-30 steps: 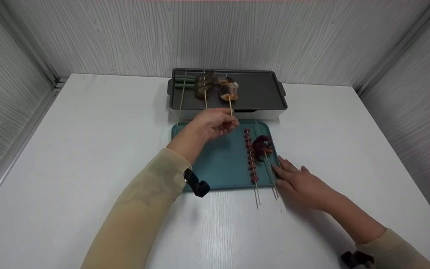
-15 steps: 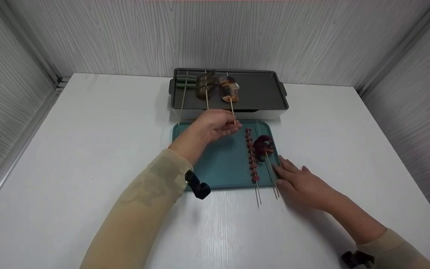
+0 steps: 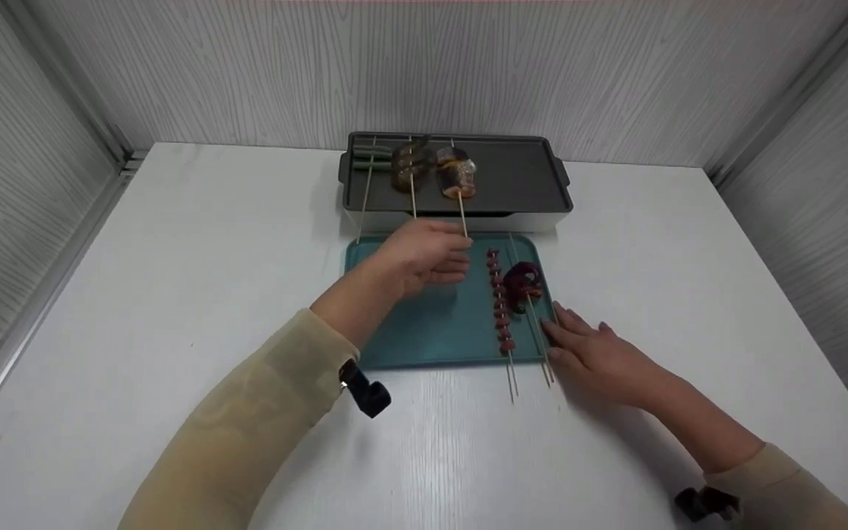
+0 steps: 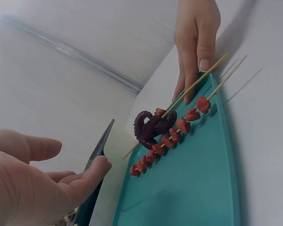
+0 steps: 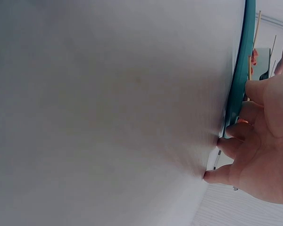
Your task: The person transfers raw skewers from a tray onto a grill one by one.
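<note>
My left hand [image 3: 424,254] is over the back of the teal tray [image 3: 431,338], by the stick of a skewer with a browned fish-like chunk [image 3: 456,175] on the black griddle. In the left wrist view, thumb and fingers of the left hand [image 4: 37,183] are apart with nothing between them. With fingers extended, my right hand [image 3: 604,361] rests at the tray's right edge; its fingertips touch table and rim in the right wrist view. On the tray, a skewer of small red pieces [image 3: 499,309] lies beside a dark red octopus-tentacle skewer [image 3: 522,283].
The griddle [image 3: 520,177] stands directly behind the tray, against the back wall. It also bears a green-stick skewer [image 3: 371,163] at its left end and a dark brownish skewer [image 3: 408,169]. Several stick ends overhang the tray's front edge. Walls enclose the white table.
My left hand has let go of the fish-like chunk's stick, its fingers spreading, and has drawn slightly back. That skewer stays on the griddle. My right hand keeps its place at the tray.
</note>
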{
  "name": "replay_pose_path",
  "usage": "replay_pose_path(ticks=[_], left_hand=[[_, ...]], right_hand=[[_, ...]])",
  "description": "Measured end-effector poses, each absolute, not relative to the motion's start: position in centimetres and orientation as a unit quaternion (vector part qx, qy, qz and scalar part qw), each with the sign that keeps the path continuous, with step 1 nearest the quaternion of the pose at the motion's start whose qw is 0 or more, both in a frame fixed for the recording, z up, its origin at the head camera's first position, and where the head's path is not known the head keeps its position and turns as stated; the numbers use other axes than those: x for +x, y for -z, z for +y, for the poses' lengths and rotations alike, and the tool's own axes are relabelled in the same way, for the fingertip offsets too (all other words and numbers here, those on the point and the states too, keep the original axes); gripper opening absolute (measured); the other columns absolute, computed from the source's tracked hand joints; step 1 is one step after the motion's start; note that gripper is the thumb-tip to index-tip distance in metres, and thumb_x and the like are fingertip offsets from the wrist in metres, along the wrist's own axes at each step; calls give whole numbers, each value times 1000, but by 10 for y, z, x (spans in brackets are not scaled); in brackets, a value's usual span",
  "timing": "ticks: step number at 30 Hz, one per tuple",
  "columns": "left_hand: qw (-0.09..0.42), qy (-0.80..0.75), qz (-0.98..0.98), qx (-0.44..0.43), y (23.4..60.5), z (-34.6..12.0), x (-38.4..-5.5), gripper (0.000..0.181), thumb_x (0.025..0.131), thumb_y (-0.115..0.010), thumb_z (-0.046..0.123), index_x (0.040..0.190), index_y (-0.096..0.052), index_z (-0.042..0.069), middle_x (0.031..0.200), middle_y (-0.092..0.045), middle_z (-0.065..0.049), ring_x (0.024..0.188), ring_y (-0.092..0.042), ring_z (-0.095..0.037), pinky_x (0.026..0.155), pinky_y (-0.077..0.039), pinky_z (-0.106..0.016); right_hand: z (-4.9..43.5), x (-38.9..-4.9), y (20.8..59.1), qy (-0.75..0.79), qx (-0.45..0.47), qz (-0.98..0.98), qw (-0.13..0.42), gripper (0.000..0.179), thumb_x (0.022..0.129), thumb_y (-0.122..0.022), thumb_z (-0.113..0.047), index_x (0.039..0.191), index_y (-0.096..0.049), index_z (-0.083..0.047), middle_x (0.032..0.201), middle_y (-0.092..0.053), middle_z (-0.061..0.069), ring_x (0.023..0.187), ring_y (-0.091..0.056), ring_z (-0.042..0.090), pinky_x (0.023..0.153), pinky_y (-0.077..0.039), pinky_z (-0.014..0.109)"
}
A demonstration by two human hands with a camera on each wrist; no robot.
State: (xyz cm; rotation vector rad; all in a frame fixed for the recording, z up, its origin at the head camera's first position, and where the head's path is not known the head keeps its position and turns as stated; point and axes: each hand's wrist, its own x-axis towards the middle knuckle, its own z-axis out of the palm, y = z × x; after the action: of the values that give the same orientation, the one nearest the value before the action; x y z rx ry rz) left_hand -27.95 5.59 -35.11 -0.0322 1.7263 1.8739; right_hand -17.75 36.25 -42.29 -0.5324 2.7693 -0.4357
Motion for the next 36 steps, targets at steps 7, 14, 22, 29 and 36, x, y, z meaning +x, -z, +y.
replay_pose_path(ticks=[7, 14, 22, 29, 36], left_hand=[[187, -623, 755, 87, 351, 31, -247, 55, 109, -64, 21, 160, -47, 6, 135, -68, -15, 123, -67, -24, 103, -55, -39], [50, -512, 839, 175, 365, -2, -215, 60, 107, -67, 31, 158, -49, 4, 134, -70, -15, 123, -68, -27, 102, -56, -46], [-35, -416, 890, 184, 392, -33, -195, 69, 102, -74, 34, 156, -49, -3, 147, -61, -21, 135, -60, -35, 110, -49, -54], [-44, -308, 931, 193, 422, -46, -191, 82, 100, -73, 48, 158, -46, -3, 150, -54, -29, 133, -59, -44, 106, -51, -58], [-8, -218, 957, 190, 436, -53, -187, 98, 95, -70, 64, 159, -42, -4, 157, -41, -38, 140, -51, -50, 105, -51, -60]], right_hand=[[362, -183, 425, 149, -187, 960, 142, 60, 115, -45, -38, 164, -37, -5, 174, -21, 17, 158, -25, 40, 120, -20, 74], [360, -184, 425, 150, -188, 960, 144, 60, 115, -45, -37, 164, -36, -4, 174, -20, 18, 158, -26, 41, 120, -20, 74], [364, -184, 425, 159, -188, 958, 148, 62, 115, -45, -40, 164, -35, -4, 174, -18, 19, 158, -23, 40, 120, -18, 75], [364, -183, 427, 180, -180, 957, 139, 61, 116, -42, -41, 163, -38, -3, 172, -23, 22, 158, -24, 42, 120, -18, 75], [360, -178, 421, 223, -175, 951, 124, 59, 116, -43, -39, 160, -43, 0, 167, -35, 25, 154, -32, 45, 120, -28, 67]])
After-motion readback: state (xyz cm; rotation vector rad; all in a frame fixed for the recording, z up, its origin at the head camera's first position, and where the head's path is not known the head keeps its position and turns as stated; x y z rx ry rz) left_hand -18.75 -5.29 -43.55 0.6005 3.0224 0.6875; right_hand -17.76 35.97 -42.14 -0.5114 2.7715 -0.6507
